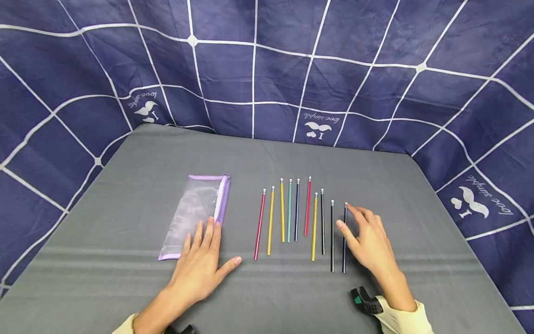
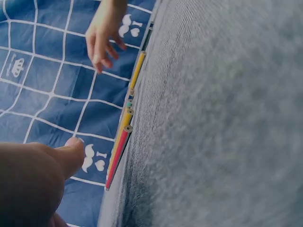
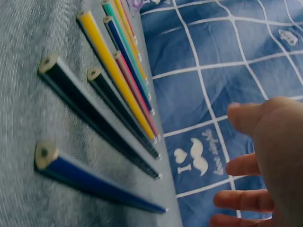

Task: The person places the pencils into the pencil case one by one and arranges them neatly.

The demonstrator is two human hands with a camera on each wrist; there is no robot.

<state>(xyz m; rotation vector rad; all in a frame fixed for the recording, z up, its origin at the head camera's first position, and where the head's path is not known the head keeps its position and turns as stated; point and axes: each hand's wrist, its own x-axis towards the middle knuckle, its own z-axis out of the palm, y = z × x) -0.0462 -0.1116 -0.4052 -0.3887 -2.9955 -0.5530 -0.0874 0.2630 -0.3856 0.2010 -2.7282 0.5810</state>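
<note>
My left hand (image 1: 199,271) lies spread over the lower right part of a clear mesh pencil pouch (image 1: 193,204) with purple edging, its fingertips at the zip side. To the right, several pencils lie side by side on the grey table, from a red pencil (image 1: 260,225) at the left to a dark blue pencil (image 1: 344,239) at the right. Over that blue pencil's right side hovers my right hand (image 1: 372,241), fingers loosely bent, its index fingertip near the pencil's top end. In the right wrist view, thumb and fingers stand apart with nothing between them.
The grey table cover (image 1: 434,260) runs under everything. Behind and at both sides hangs a navy curtain (image 1: 275,74) with white grid lines. Between the pencils lie narrow gaps; a black pencil (image 1: 332,236) is close beside the blue one. A black wrist device (image 1: 366,300) sits at my right sleeve.
</note>
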